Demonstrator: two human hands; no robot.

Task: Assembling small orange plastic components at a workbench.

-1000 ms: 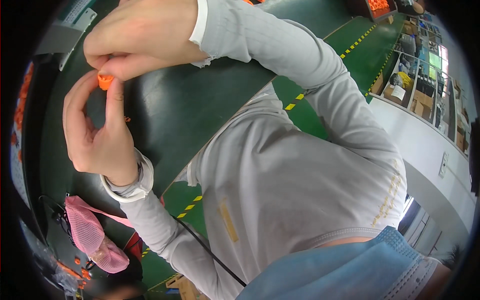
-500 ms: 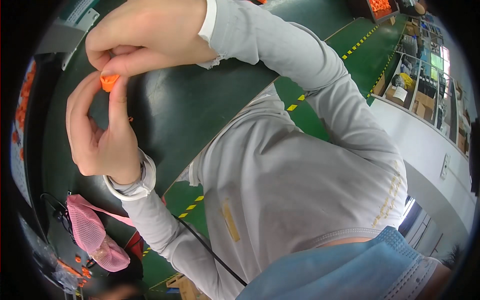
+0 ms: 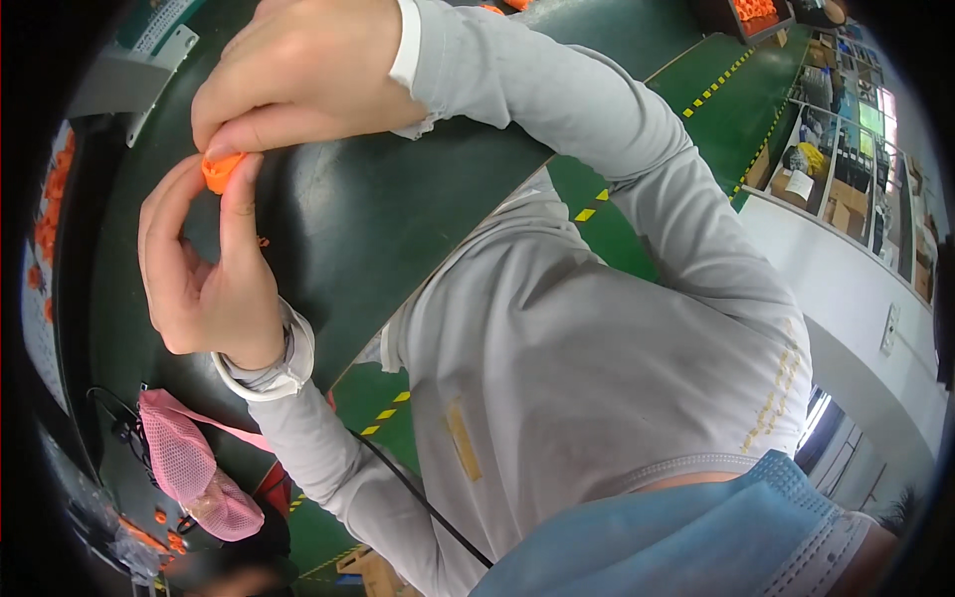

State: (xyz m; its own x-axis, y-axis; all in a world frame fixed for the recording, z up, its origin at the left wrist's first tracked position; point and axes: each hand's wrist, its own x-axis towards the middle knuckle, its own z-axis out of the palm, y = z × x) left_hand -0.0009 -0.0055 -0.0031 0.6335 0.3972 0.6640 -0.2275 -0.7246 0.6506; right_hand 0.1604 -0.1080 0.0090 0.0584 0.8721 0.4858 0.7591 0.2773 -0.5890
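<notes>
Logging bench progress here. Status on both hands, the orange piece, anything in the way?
Left hand pinching round orange piece. Right hand at its top, grip unclear. No obstruction visible; pink mesh pouch lies apart.

A dark green worktable (image 3: pixel 398 204) fills the left, its surface catching a pale sheen. To its right the green floor (image 3: pixel 736 111) carries yellow-and-black striped tape (image 3: pixel 718 82). At far right, light-framed shelves (image 3: pixel 827 173) hold brown cartons (image 3: pixel 849 198) next to a white wall (image 3: pixel 831 274); nearer, a bright strip (image 3: pixel 816 412) shines (window or lamp, I cannot tell).
</notes>
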